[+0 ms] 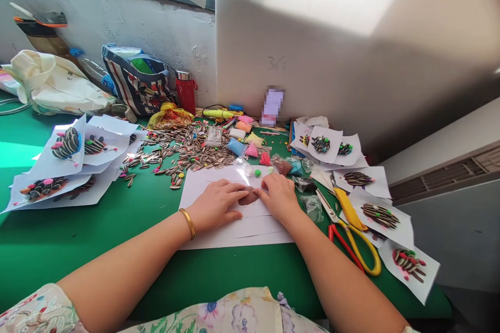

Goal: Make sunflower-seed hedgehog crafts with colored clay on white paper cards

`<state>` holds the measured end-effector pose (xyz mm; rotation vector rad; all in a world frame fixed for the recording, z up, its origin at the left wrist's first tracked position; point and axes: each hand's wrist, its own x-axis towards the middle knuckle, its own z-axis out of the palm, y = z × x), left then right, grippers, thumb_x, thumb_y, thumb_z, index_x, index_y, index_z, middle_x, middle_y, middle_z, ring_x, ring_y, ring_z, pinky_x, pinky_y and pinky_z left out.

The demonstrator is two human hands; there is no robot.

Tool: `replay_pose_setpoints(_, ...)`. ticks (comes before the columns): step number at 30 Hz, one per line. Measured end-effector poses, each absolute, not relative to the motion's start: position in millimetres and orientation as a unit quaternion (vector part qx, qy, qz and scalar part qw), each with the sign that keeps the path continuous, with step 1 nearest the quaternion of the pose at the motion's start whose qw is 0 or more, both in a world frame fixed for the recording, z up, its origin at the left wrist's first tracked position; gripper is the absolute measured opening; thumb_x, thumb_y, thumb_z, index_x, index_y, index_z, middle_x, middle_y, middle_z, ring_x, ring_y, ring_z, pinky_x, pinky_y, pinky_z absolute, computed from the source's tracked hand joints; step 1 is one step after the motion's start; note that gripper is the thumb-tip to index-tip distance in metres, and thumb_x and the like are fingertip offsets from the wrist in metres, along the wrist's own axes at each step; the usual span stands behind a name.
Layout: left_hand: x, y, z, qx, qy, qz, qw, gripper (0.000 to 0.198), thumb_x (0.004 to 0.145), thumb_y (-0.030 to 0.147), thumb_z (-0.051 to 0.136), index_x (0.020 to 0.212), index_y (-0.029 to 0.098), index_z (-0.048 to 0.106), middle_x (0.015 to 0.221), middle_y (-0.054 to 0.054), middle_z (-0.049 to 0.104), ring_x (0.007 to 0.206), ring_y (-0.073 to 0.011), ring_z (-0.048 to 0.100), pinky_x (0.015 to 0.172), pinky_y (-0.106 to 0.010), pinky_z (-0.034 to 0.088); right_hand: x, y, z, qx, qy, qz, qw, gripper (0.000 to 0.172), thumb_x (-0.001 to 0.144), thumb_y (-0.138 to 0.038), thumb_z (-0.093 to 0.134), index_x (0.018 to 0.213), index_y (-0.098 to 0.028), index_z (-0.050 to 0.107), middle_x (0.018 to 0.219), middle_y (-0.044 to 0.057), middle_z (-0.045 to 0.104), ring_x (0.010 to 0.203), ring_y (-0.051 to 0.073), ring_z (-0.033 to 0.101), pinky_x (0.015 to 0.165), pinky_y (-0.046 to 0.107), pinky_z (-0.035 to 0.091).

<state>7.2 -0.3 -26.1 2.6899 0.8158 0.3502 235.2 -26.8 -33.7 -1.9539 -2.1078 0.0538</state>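
Note:
A flattened oval of brown modelling clay lies on a white sheet of paper in front of me. My left hand rests on the sheet with fingers stretched out, the index fingertip on the clay's left side and the thumb apart from it. From the right, my right hand has its fingers curled, with thumb and index tip at the clay's edge. Just beyond it sit a small green clay ball and a clear plastic bag. Faint pencil marks show below the clay.
Sunflower seeds are spread behind the paper, beside coloured clay packets. Scissors and a yellow box cutter lie right. Seed-covered paper pictures pile up left, more cards right. A red bottle stands behind.

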Motion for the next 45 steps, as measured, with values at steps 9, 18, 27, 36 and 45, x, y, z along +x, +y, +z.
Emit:
replay_pose_setpoints(9, 7, 0, -27, 0.937, 0.288, 0.121, 0.157, 0.058, 0.084, 0.038, 0.069, 0.139, 0.031, 0.051, 0.143, -0.004, 0.054, 0.12, -0.0281, 0.05, 0.102, -0.045, 0.038, 241, -26, -35, -0.67, -0.726, 0.037, 0.148, 0.024, 0.091, -0.044, 0.06, 0.083, -0.022, 0.057, 0.092, 0.004, 0.062, 0.093, 0.023, 0.054, 0.079, 0.035, 0.031)
replay_pose_setpoints(18, 8, 0, -29, 0.938, 0.289, 0.123, 0.148, 0.057, 0.082, 0.039, 0.07, 0.136, 0.031, 0.053, 0.141, -0.004, 0.055, 0.119, -0.0286, 0.05, 0.102, -0.046, 0.039, 237, -23, -34, -0.676, -0.72, 0.049, 0.151, 0.019, 0.094, -0.038, 0.057, 0.085, -0.022, 0.062, 0.093, 0.005, 0.064, 0.094, 0.023, 0.055, 0.079, 0.034, 0.034)
replay_pose_setpoints(27, 7, 0, -28, 0.935, 0.291, 0.122, 0.159, 0.057, 0.083, 0.04, 0.07, 0.137, 0.03, 0.053, 0.143, -0.004, 0.053, 0.121, -0.0283, 0.049, 0.104, -0.046, 0.039, 257, -49, -16, -0.573, -0.808, 0.075, 0.11, 0.034, 0.097, -0.022, 0.048, 0.126, -0.033, 0.065, 0.105, 0.006, 0.063, 0.1, 0.021, 0.054, 0.09, 0.036, 0.034)
replay_pose_setpoints(36, 7, 0, -28, 0.936, 0.292, 0.12, 0.156, 0.058, 0.084, 0.04, 0.069, 0.138, 0.031, 0.052, 0.143, -0.005, 0.054, 0.122, -0.028, 0.05, 0.103, -0.046, 0.039, 251, -52, -17, -0.57, -0.818, 0.061, 0.053, 0.038, 0.096, -0.022, 0.05, 0.13, -0.034, 0.061, 0.101, 0.007, 0.06, 0.098, 0.022, 0.051, 0.089, 0.037, 0.033)
replay_pose_setpoints(45, 7, -1, -28, 0.935, 0.294, 0.121, 0.155, 0.058, 0.083, 0.04, 0.069, 0.138, 0.031, 0.052, 0.143, -0.004, 0.054, 0.121, -0.0281, 0.049, 0.103, -0.045, 0.039, 249, -51, -14, -0.58, -0.805, 0.099, 0.079, 0.04, 0.097, -0.019, 0.046, 0.133, -0.029, 0.059, 0.106, 0.008, 0.06, 0.102, 0.022, 0.052, 0.091, 0.036, 0.034)
